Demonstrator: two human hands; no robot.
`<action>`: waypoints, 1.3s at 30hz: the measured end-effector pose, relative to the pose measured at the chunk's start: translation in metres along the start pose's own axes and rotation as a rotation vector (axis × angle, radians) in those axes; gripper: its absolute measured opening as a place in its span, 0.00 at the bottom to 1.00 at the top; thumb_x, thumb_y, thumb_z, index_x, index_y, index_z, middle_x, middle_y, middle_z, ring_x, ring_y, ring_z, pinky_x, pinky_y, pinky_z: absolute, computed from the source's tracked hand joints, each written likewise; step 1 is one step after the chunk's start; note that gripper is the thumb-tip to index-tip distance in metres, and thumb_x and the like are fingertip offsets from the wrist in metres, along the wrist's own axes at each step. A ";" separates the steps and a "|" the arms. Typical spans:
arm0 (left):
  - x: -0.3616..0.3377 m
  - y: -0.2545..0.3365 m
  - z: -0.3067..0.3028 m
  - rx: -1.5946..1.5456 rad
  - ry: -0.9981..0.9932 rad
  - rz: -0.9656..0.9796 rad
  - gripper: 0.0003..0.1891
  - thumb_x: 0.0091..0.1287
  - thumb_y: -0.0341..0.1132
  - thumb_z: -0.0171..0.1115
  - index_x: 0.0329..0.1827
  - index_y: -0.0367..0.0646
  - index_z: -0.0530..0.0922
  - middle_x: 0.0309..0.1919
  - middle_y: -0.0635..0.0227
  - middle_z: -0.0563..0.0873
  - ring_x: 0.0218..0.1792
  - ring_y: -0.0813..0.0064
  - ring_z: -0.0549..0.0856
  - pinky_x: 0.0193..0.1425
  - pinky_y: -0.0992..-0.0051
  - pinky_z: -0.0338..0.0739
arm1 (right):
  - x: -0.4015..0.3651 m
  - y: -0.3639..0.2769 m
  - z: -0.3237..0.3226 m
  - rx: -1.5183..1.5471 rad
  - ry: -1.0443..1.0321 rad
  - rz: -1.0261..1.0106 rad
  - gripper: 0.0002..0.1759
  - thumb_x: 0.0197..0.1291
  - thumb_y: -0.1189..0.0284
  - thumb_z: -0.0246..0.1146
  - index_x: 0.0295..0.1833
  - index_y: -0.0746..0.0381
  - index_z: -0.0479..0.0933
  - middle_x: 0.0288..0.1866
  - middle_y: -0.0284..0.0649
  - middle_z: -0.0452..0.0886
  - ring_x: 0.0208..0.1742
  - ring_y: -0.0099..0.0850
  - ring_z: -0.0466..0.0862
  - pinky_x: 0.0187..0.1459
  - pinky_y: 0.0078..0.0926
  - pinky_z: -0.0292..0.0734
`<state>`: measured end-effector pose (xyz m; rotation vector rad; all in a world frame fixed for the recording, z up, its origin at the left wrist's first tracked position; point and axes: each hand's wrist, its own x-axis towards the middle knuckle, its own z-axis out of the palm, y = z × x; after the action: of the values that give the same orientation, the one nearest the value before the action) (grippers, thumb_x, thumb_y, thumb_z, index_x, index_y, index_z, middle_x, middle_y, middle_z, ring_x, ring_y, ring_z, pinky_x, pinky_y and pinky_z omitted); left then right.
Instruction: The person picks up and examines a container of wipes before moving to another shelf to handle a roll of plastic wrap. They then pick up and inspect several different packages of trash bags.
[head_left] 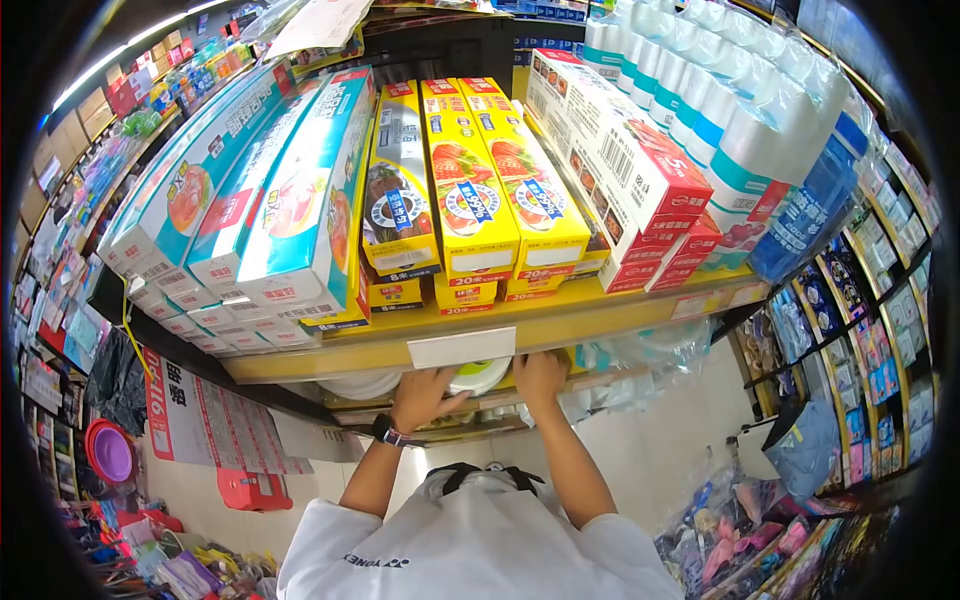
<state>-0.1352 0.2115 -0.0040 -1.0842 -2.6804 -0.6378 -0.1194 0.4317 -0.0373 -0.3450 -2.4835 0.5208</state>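
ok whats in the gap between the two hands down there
A round white-and-green item lies between the left hand and the right hand, just below the white label, as the head view shows.

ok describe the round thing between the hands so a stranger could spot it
Find the yellow shelf edge under the long boxes, then the white tag on it. Just below, between the left hand and right hand, is the round item. Its green part sets it apart from the plain white one beyond the left hand.
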 end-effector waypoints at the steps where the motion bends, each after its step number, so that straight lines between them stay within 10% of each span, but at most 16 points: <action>1: 0.000 0.000 0.000 -0.007 -0.023 -0.018 0.31 0.55 0.51 0.65 0.60 0.45 0.74 0.55 0.51 0.76 0.57 0.48 0.74 0.60 0.55 0.67 | 0.000 0.000 0.000 0.000 -0.039 0.027 0.14 0.57 0.62 0.61 0.30 0.62 0.79 0.24 0.47 0.82 0.25 0.45 0.82 0.30 0.47 0.76; 15: 0.004 0.002 -0.004 -0.012 0.029 0.017 0.30 0.56 0.51 0.65 0.59 0.44 0.75 0.55 0.52 0.77 0.58 0.50 0.73 0.62 0.56 0.66 | 0.001 -0.005 -0.005 0.007 -0.087 0.036 0.11 0.53 0.65 0.63 0.35 0.61 0.79 0.26 0.48 0.82 0.29 0.47 0.82 0.34 0.49 0.73; 18: 0.004 0.002 -0.005 0.080 0.149 0.119 0.29 0.56 0.52 0.64 0.56 0.43 0.76 0.47 0.51 0.81 0.46 0.52 0.81 0.47 0.59 0.77 | 0.002 -0.005 -0.005 0.026 -0.131 0.083 0.11 0.50 0.68 0.65 0.37 0.61 0.79 0.27 0.48 0.82 0.32 0.49 0.81 0.37 0.50 0.71; 20: 0.001 0.001 -0.002 -0.015 -0.016 -0.029 0.30 0.56 0.51 0.65 0.58 0.44 0.76 0.55 0.53 0.77 0.58 0.50 0.73 0.61 0.57 0.66 | 0.002 -0.004 -0.005 0.033 -0.144 0.085 0.11 0.49 0.67 0.65 0.37 0.61 0.79 0.28 0.48 0.82 0.32 0.49 0.81 0.38 0.51 0.70; 29: -0.001 0.025 -0.021 -0.012 0.051 0.025 0.22 0.57 0.45 0.65 0.53 0.47 0.80 0.53 0.60 0.79 0.57 0.54 0.73 0.61 0.56 0.65 | 0.003 -0.005 -0.007 0.070 0.033 -0.028 0.12 0.45 0.68 0.67 0.37 0.60 0.80 0.26 0.47 0.81 0.30 0.47 0.81 0.36 0.48 0.71; 39: -0.016 0.032 -0.028 -0.111 0.212 0.043 0.09 0.58 0.35 0.64 0.38 0.40 0.82 0.45 0.59 0.82 0.51 0.57 0.76 0.55 0.60 0.69 | 0.002 -0.001 -0.002 0.047 0.040 -0.026 0.13 0.59 0.62 0.58 0.34 0.61 0.80 0.26 0.47 0.82 0.26 0.46 0.82 0.30 0.46 0.75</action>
<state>-0.1013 0.2089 0.0262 -1.0333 -2.4602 -0.8519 -0.1205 0.4325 -0.0346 -0.3017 -2.4299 0.5559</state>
